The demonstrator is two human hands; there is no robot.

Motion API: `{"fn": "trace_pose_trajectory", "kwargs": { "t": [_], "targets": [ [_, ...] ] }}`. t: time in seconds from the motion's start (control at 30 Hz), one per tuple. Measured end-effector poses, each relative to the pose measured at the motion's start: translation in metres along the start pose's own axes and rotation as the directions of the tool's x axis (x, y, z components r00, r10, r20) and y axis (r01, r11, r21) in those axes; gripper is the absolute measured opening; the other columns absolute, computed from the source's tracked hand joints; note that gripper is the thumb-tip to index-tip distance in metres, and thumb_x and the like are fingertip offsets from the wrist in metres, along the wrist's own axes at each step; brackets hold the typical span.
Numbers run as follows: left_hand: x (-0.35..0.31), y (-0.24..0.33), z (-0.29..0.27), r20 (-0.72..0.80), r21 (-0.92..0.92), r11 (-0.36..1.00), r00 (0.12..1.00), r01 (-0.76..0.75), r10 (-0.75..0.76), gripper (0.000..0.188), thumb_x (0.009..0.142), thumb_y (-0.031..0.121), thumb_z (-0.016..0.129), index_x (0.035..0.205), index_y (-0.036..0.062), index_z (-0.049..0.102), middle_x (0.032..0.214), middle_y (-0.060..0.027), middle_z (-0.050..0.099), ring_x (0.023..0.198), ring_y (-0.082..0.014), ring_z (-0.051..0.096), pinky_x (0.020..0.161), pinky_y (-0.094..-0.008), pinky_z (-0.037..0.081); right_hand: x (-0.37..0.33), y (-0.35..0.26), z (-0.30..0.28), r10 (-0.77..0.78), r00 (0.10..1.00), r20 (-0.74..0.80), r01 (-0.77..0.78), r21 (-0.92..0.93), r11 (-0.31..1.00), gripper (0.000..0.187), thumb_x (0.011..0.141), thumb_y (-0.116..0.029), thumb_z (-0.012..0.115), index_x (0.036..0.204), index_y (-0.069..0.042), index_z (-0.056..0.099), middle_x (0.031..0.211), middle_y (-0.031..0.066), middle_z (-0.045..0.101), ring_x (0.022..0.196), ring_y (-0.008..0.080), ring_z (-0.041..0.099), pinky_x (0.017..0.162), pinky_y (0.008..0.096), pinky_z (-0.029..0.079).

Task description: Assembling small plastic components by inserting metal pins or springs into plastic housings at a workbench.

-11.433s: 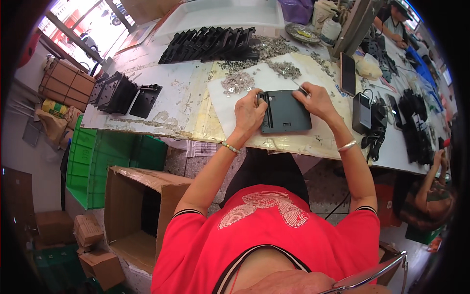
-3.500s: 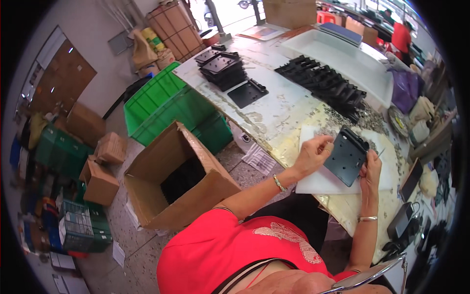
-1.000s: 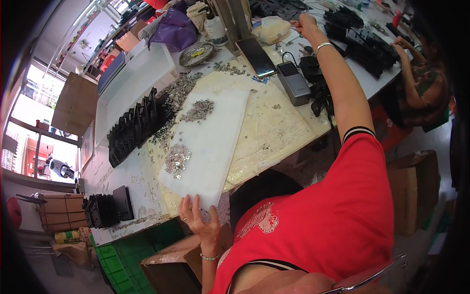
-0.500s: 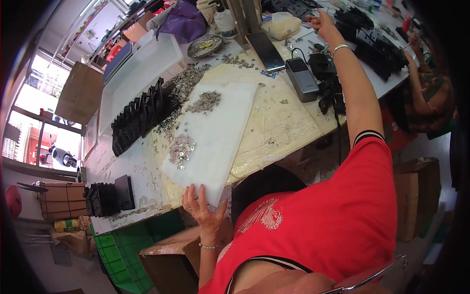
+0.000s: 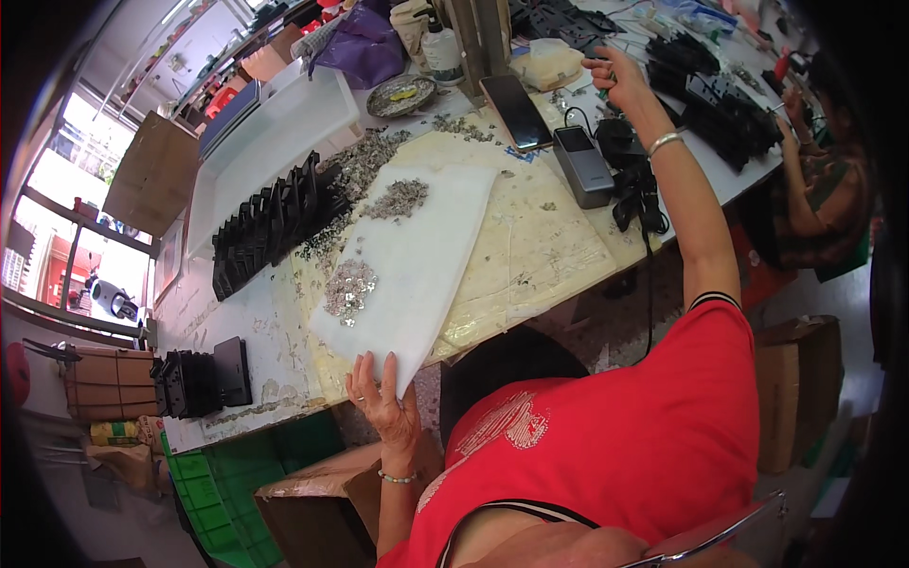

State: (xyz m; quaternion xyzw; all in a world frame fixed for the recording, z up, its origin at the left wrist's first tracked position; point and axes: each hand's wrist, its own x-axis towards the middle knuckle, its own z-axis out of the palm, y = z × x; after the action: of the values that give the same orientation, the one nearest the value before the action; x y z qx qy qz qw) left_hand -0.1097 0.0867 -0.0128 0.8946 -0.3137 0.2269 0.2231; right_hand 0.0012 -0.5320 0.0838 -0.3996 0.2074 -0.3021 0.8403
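Observation:
A white foam-like sheet (image 5: 431, 237) lies tilted on the table, with two heaps of small shiny metal pieces on it, the upper heap (image 5: 398, 199) and the lower heap (image 5: 350, 292). My left hand (image 5: 386, 417) is at the sheet's near corner, fingers stretched out along its edge and touching it. Out over the far right of the table, my right hand (image 5: 620, 80) is held with its fingers apart and part bent; I see nothing in it. It is near small loose parts and a wrapped pale block (image 5: 551, 64).
Black plastic parts (image 5: 270, 222) stand in a row beside a white bin (image 5: 284, 118). A phone (image 5: 516, 112), a grey power bank (image 5: 582, 166) and cables lie to the right. A round dish (image 5: 401, 95) stands at the back. Another person (image 5: 819, 180) sits at far right.
My right hand has come slightly down and nearer, its fingers bending more. My left hand has shifted a little left at the sheet's corner. The whole view has tilted slightly.

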Motion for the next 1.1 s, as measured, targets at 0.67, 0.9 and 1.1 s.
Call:
{"fn": "trace_pose_trajectory", "kwargs": {
  "t": [0.67,0.9,1.1],
  "targets": [
    [0.006,-0.008,0.003,-0.007,-0.071,0.996,0.999,-0.048,0.048,0.031,0.092,0.026,0.058,0.117,0.0092,0.067,0.130,-0.0180,0.052,0.124,-0.0369,0.047,0.107,-0.0501,0.030,-0.233,0.140,0.057,0.473,0.793,0.384,-0.219,-0.544,0.810,0.030,0.099,-0.025,0.041,0.104,-0.001,0.057,0.065,0.0057,0.059,0.041,0.0043,0.040,0.036,0.0213,0.024],
    [0.005,-0.010,0.001,-0.021,-0.071,0.997,0.999,0.026,-0.028,0.030,0.085,0.017,0.065,0.115,0.0103,0.068,0.128,-0.0159,0.054,0.122,-0.0366,0.049,0.105,-0.0492,0.033,-0.236,0.144,0.051,0.405,0.819,0.406,-0.185,-0.482,0.857,0.028,0.099,-0.025,0.044,0.101,-0.001,0.059,0.067,0.0040,0.058,0.043,0.0034,0.040,0.037,0.0197,0.026],
    [0.017,-0.009,-0.001,0.011,-0.089,0.995,0.999,-0.034,0.035,0.038,0.077,0.014,0.070,0.114,0.0110,0.068,0.128,-0.0167,0.054,0.122,-0.0351,0.049,0.105,-0.0498,0.034,-0.241,0.141,0.057,0.365,0.841,0.399,-0.164,-0.454,0.876,0.028,0.101,-0.026,0.046,0.100,-0.003,0.060,0.066,0.0016,0.056,0.043,0.0015,0.038,0.038,0.0178,0.022]
  ]
}}
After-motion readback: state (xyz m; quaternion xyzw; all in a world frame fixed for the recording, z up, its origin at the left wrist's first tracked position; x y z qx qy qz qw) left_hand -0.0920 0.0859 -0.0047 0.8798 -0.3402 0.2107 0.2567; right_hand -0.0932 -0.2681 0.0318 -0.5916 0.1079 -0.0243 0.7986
